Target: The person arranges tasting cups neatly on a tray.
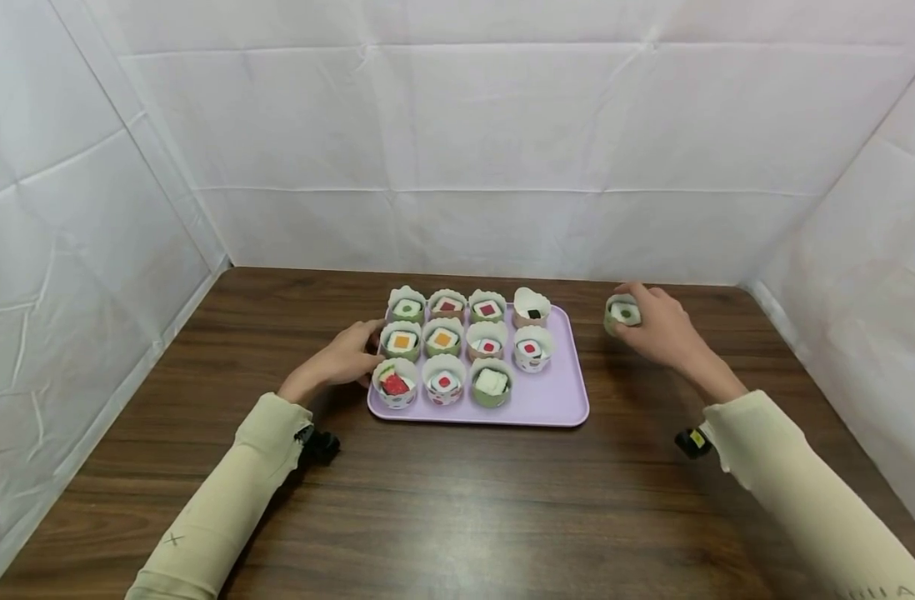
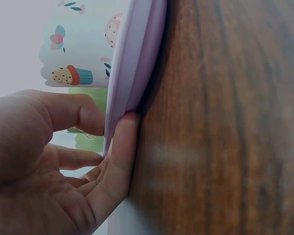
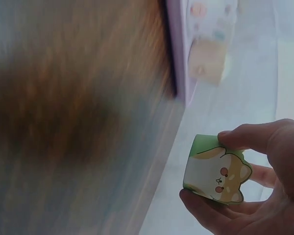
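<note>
A lilac tray carries several scalloped paper cups in rows, each with a small sushi-like piece inside. At its left side my left hand pinches the rim between thumb and fingers; the left wrist view shows the tray edge in that grip. Beyond the tray's right side, my right hand holds a green paper cup with a dog face printed on it, thumb and fingers on opposite sides. This cup appears raised off the table. Its white, green-centred piece shows in the head view.
The tray stands on a dark wood-grain table. Nearest its front left is a cup with a red piece; a cup with a tall heart-shaped rim stands at the back right. White sheets enclose the back and both sides.
</note>
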Motion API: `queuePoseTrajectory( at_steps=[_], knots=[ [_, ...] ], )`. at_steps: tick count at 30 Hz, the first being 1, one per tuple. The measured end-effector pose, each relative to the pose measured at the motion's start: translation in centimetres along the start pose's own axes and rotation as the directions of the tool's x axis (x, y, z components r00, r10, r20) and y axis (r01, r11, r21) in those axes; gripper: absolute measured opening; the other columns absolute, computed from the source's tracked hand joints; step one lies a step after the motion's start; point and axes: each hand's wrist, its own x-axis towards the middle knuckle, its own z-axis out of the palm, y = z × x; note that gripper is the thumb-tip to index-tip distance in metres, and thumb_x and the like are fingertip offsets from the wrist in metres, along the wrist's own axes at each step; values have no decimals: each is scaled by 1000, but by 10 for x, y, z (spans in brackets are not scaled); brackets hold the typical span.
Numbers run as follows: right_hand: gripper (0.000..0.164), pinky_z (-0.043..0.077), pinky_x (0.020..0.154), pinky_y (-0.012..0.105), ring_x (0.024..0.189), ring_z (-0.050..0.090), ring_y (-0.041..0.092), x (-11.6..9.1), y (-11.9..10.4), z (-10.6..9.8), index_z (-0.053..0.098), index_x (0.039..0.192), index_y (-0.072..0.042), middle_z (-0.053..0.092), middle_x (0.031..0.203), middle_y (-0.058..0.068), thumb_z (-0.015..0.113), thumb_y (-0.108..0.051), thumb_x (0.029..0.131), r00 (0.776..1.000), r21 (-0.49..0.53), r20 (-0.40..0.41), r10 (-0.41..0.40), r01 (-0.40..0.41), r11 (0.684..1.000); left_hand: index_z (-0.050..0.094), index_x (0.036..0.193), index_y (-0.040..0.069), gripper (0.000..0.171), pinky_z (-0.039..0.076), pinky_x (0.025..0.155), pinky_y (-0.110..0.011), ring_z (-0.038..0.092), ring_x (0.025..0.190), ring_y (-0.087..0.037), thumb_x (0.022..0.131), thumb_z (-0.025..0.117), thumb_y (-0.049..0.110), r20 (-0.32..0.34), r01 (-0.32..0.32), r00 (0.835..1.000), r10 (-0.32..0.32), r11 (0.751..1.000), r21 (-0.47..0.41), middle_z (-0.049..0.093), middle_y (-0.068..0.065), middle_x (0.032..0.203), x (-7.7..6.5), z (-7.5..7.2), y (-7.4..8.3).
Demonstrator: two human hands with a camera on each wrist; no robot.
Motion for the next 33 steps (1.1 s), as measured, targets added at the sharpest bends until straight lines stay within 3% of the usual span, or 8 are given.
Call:
queuePoseTrajectory(
  at_steps=[8,18,27,33],
  knots=[
    [52,53,85,58,110,60,43,-22,-32,14,51,144,-9,57,132,30,70,-19,97,997,21,20,-71,70,997,22,160,-8,68,65,64,-31,60,96,-31,101,54,5,-2,3,1000,-3,1000,8,46,-30,126,-1,0,0],
    [57,58,91,59,113,64,41,-46,-63,31,54,139,-5,61,132,28,78,-14,88,988,29,48,-147,145,989,22,160,-9,68,65,64,-31,60,96,-31,101,54,6,0,-2,1000,2,1000,12,46,-30,127,-1,0,2],
    [49,58,96,53,115,64,32,-51,-80,48,59,130,-5,64,128,21,79,-14,86,981,64,99,-164,158,985,22,160,-8,68,65,65,-32,60,97,-31,102,54,6,-1,6,1000,-6,1000,21,46,-30,129,-2,-1,2],
    [48,58,93,51,112,65,30,-54,-88,59,59,129,-7,65,127,19,80,-15,87,973,70,99,-207,200,977,22,160,-8,68,65,65,-32,59,97,-31,101,54,6,0,-3,1000,3,1000,11,46,-30,128,-3,0,2]
  ],
)
